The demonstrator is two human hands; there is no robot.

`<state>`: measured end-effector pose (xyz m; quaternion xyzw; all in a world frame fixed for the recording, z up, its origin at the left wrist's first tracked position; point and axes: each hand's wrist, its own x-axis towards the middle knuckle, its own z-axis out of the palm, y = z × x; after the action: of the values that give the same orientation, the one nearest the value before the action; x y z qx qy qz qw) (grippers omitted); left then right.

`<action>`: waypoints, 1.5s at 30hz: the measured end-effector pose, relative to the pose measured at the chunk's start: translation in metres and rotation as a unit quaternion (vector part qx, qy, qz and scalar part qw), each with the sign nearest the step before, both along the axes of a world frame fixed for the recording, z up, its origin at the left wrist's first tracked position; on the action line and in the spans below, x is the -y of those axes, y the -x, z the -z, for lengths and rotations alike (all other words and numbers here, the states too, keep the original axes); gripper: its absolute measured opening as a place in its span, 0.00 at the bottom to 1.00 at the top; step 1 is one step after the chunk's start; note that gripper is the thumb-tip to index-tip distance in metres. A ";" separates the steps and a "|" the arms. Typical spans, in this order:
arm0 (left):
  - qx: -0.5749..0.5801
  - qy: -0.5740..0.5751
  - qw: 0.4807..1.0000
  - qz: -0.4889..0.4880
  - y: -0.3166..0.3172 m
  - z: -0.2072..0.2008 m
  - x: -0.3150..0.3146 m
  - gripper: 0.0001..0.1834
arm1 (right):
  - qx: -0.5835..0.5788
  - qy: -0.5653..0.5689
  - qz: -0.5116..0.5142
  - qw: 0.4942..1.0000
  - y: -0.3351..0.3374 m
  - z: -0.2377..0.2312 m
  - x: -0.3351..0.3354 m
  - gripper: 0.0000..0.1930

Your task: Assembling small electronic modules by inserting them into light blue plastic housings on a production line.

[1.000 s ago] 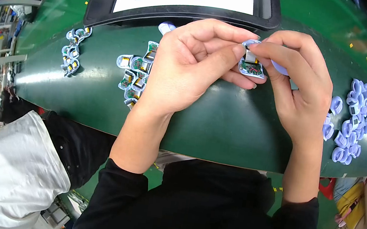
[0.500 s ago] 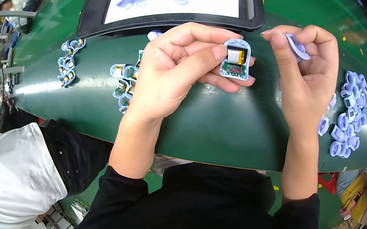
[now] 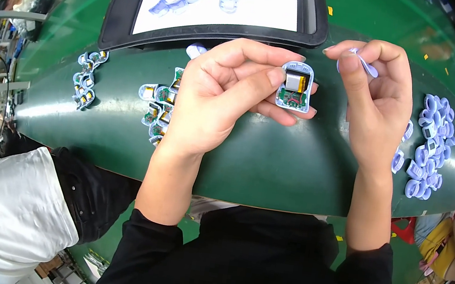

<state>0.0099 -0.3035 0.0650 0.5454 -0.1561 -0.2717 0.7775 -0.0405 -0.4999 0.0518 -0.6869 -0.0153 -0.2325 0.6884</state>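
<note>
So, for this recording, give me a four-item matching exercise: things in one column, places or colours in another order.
Things
1. Open unit
2. Cover
3. Tray
4. Large lavender cluster

Places or colours
A. Black rim, white inside
B. Between the right hand's thumb and fingers
C. On the green table, near its right end
D. In the left hand

Pairs: 1-D, 2-B, 3-A, 4-C
</note>
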 end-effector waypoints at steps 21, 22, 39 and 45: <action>-0.041 0.023 0.999 0.015 -0.001 0.001 -0.001 0.15 | 0.013 -0.053 -0.092 0.994 0.002 -0.004 -0.002 0.20; -0.037 0.026 0.999 0.017 -0.001 0.000 -0.001 0.15 | 0.017 -0.049 -0.091 0.995 0.002 -0.003 -0.003 0.20; -0.075 0.064 0.995 0.003 -0.002 0.006 -0.004 0.13 | 0.033 0.113 -0.176 0.977 0.002 -0.013 -0.003 0.14; -0.060 0.057 0.996 0.008 -0.001 0.009 0.004 0.15 | 0.034 0.136 -0.172 0.975 0.004 -0.013 0.003 0.14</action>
<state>0.0108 -0.3077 0.0557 0.4813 -0.1284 -0.3008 0.8133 -0.0441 -0.5029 0.0646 -0.7530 -0.1876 -0.1295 0.6173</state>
